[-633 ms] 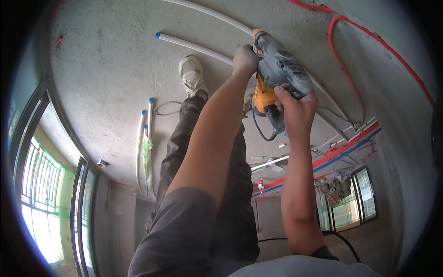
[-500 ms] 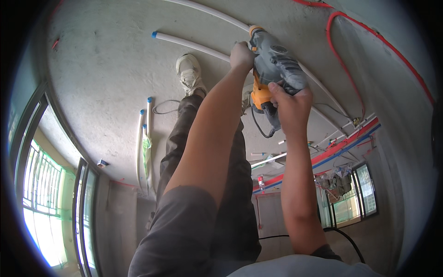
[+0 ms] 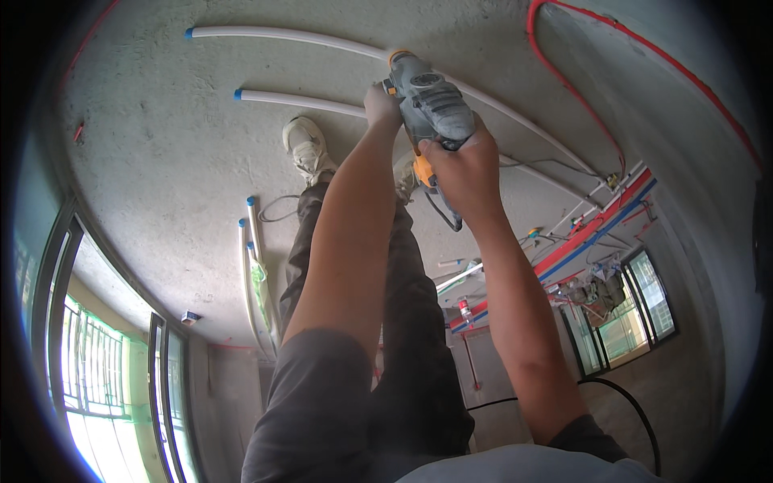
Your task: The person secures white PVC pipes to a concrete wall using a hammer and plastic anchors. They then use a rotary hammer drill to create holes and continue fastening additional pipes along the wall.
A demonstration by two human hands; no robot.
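A dusty grey and orange rotary hammer is held in both hands out in front of me, above the concrete floor. My left hand is closed at its front left side, seemingly round a side handle that the hand hides. My right hand wraps the rear grip, with the thumb over the orange part. The tool's head points away and up to the left in the head view; no bit can be made out. Two white pipes with blue-capped ends pass behind the tool on the floor.
My shoe stands near the pipes. More blue-capped pipes lie at left, beside a cable loop. Red conduit curves along the right wall; red and blue pipes run at right. A window frame stands at left.
The view has shifted, so the floor pipes sit lower and a second capped end shows. The rotary hammer has moved left and slightly farther out, both hands still on it.
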